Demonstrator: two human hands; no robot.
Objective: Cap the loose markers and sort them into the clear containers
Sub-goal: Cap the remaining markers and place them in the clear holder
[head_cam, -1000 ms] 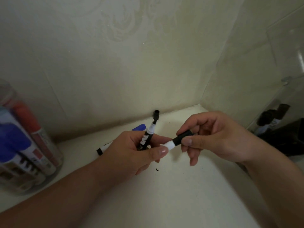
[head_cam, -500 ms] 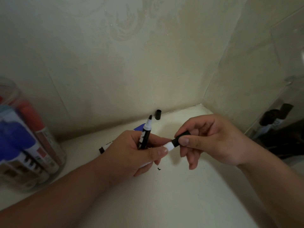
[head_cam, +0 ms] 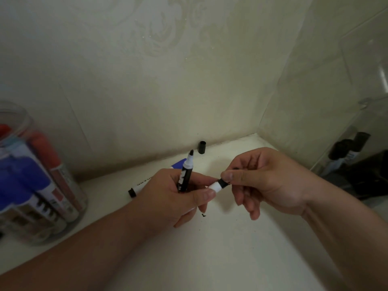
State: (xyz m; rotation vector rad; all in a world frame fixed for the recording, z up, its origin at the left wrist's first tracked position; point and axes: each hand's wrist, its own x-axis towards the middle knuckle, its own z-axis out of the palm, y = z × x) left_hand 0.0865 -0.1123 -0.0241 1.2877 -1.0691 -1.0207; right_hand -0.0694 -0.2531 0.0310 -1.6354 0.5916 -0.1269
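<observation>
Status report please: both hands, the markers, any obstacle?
Left hand grips two markers: uncapped black marker upright, white marker sideways. Right hand pinches black cap at white marker's end. Loose cap stands by wall; no obstacle seen.

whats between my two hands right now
In the head view, a white marker spans the gap: the left hand holds its barrel, the right hand pinches its black cap.

Nearside of the loose cap point(head_cam: 202, 147), the left hand point(head_cam: 174, 192) gripped an upright marker point(head_cam: 185, 176) and a white marker point(head_cam: 215, 186); the right hand point(head_cam: 262, 183), rightward of the cap, pinched the white marker's black end.
</observation>
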